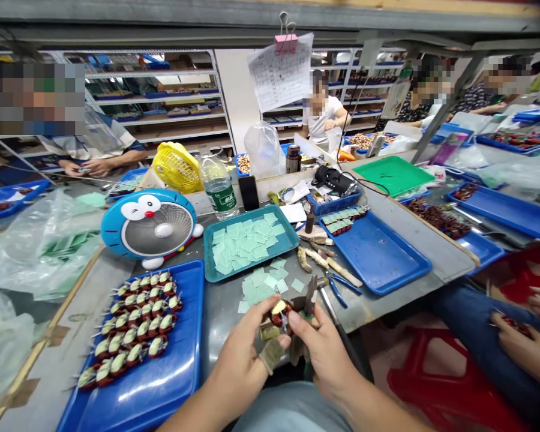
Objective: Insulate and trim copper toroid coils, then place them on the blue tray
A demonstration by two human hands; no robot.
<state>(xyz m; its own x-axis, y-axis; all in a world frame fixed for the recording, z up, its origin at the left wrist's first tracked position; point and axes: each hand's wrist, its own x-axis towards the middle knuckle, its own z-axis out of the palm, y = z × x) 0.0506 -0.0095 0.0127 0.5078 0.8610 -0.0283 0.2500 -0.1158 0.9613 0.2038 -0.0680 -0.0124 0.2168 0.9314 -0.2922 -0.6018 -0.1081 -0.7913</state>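
Near the table's front edge I hold a small copper-wound coil (pixel 279 313) with a pale yellow top. My left hand (pixel 245 339) is closed on its left side, with a tan wrap around one finger. My right hand (pixel 326 345) is closed too, its thumb pressing the coil's right side. A dark metal tool (pixel 311 294) stands just behind the right fingers; what it grips is hidden. Beyond the hands lie loose pale green square sheets (pixel 261 285), and more fill a teal tray (pixel 209 275). At left, rows of similar coils (pixel 137 333) stand in a blue tray (pixel 180 366).
Blue-handled pliers (pixel 337 294) and worn, wrapped tools (pixel 324 258) lie right of the sheets. Another blue tray (pixel 387 258) holds coils with green sheets. A cartoon fan (pixel 162 231), water bottle (pixel 220 192) and phone (pixel 249 193) stand behind. A co-worker's hands (pixel 522 336) are at right.
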